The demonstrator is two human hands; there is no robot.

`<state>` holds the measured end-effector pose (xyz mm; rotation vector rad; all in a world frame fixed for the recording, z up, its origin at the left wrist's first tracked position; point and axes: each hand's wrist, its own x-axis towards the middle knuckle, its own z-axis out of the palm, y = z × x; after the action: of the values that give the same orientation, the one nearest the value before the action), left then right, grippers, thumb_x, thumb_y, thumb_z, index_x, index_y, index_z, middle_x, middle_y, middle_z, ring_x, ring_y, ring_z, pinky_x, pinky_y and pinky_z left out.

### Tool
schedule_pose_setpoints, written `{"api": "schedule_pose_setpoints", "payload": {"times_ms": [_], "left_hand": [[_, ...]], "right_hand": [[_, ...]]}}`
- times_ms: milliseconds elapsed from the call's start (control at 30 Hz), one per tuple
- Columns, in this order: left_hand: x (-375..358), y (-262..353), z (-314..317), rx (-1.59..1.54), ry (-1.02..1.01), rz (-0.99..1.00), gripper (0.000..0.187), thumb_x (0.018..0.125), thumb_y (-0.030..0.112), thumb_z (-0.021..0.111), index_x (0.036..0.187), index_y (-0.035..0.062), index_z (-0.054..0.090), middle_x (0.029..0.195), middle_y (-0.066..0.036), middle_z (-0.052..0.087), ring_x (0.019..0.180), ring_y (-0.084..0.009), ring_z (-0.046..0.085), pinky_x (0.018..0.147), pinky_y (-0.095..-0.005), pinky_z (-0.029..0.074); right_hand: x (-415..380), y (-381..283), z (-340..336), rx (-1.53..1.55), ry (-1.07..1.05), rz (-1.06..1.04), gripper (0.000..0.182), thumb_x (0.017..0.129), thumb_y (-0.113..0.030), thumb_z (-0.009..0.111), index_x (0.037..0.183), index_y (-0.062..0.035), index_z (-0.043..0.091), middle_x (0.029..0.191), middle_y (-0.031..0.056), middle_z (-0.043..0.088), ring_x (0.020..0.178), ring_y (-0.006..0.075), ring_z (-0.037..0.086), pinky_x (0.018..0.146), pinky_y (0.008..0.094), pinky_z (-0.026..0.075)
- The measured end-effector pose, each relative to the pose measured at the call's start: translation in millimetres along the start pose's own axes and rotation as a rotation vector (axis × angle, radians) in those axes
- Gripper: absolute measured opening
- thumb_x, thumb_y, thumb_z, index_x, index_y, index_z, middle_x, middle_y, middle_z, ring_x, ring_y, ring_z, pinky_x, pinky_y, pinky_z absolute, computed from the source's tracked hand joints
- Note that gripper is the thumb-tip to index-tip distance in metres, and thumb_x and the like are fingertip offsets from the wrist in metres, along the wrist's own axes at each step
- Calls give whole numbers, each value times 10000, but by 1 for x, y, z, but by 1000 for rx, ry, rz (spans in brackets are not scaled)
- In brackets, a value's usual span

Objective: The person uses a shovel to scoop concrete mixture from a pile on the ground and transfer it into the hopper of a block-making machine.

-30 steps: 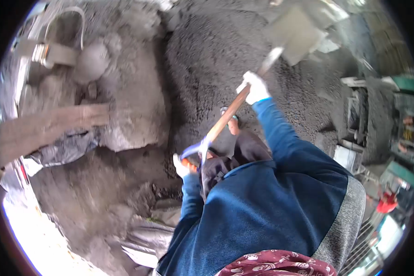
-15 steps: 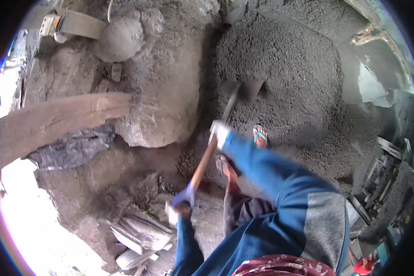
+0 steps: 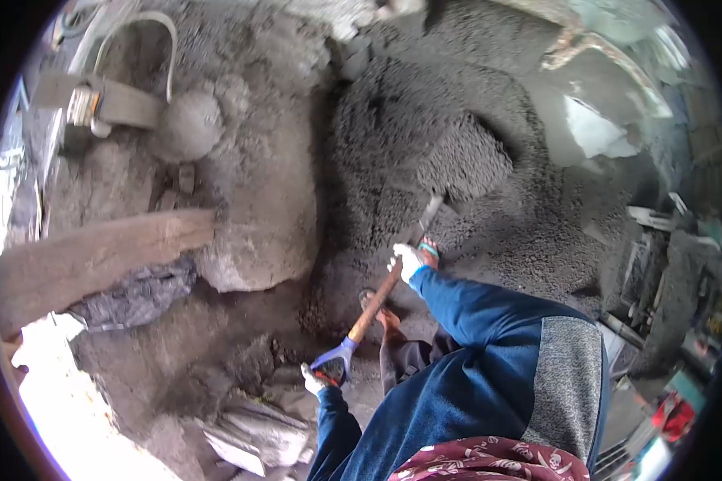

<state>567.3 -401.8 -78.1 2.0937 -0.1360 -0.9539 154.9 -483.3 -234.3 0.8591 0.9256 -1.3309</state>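
My right hand (image 3: 409, 263), in a white glove, is closed round the wooden shaft of a shovel (image 3: 373, 311). My left hand (image 3: 314, 378), also in white, grips the shovel's blue D-shaped handle (image 3: 341, 353). A heap of grey, gritty mix (image 3: 467, 160) covers the shovel's blade, which lies over the wider grey pile (image 3: 385, 132). Past my right hand, a foot in a teal-strapped sandal (image 3: 429, 250) stands at the pile's near side. My other foot (image 3: 373, 305) is partly behind the shaft.
A big rounded block (image 3: 269, 232) rises left of the pile. A thick wooden beam (image 3: 112, 248) juts in from the left above dark plastic sheeting (image 3: 140, 298). Lower left lie crumpled sacks (image 3: 257, 429). Dusty metal parts (image 3: 646, 264) stand at right, near a rusty bar (image 3: 610, 48).
The shovel blade, dark and bare-looking before, now carries a mound of grey mix. My right hand has shifted slightly rightward and down, and the whole view has turned a little.
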Motion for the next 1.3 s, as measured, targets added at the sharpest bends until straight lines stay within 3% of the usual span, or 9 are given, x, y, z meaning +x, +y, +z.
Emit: {"api": "schedule_pose_setpoints", "payload": {"times_ms": [33,200,333,533,667,767,933,1033,1300], "left_hand": [[-4,4,5,81,-87,-6,670,912,506,651,1189,-102,606,1135,-131,633,964,-274,623,896,-419,510],[-73,25,108,298,-352,-219,635,944,633,496,561,130,427,431,-49,376,320,-231,358,334,-428,353],[-133,12,225,403,-733,-159,556,946,618,509,727,107,506,518,-35,404,338,-237,386,319,-412,349],[-451,123,342,45,-1368,110,361,992,431,548,831,108,536,609,-13,430,469,-138,419,411,-292,353],[-579,164,357,-57,-2065,1039,327,930,374,622,893,50,608,746,-46,576,664,-172,562,567,-347,479],[-671,160,321,-898,-2007,2034,281,786,284,745,923,60,647,754,-69,605,730,-252,622,722,-444,523],[-625,95,285,-382,-2151,2112,367,581,297,836,808,146,591,826,-64,589,887,-296,599,927,-562,427],[-526,81,291,-1,-2285,2023,415,546,194,817,872,129,568,943,-65,615,952,-322,606,846,-522,426],[-240,90,207,655,-1380,1971,391,553,58,595,933,76,687,968,-150,695,931,-368,668,871,-425,546]], "right_hand": [[-26,-15,-5,-25,15,-90,106,871,-147,683,944,-145,606,880,21,583,739,243,581,704,491,525],[-146,-111,-34,221,216,-341,53,871,-86,660,873,-78,608,746,66,581,594,252,566,613,474,515],[-204,-218,-110,200,33,-771,121,880,-174,665,912,-76,602,747,82,565,650,267,579,593,456,518],[-436,-410,-104,260,-354,-1302,116,891,-176,668,939,-84,616,832,46,592,809,206,590,804,412,524],[-574,-471,-115,272,-286,-1544,103,876,-138,602,819,-54,585,710,104,605,716,258,630,767,401,540],[-608,-483,-183,459,-413,-1624,135,887,-162,618,809,-67,564,710,88,608,644,262,617,687,414,544],[-595,-391,-199,215,-32,-1697,121,878,-158,646,849,-86,553,709,34,579,682,218,601,711,407,530],[-567,-324,-168,328,-316,-1560,158,917,-213,613,843,-88,550,743,51,581,746,211,599,763,423,519],[-451,-163,-88,324,-606,-1044,60,911,-119,626,890,-74,592,824,79,606,808,279,610,855,492,517]]}}
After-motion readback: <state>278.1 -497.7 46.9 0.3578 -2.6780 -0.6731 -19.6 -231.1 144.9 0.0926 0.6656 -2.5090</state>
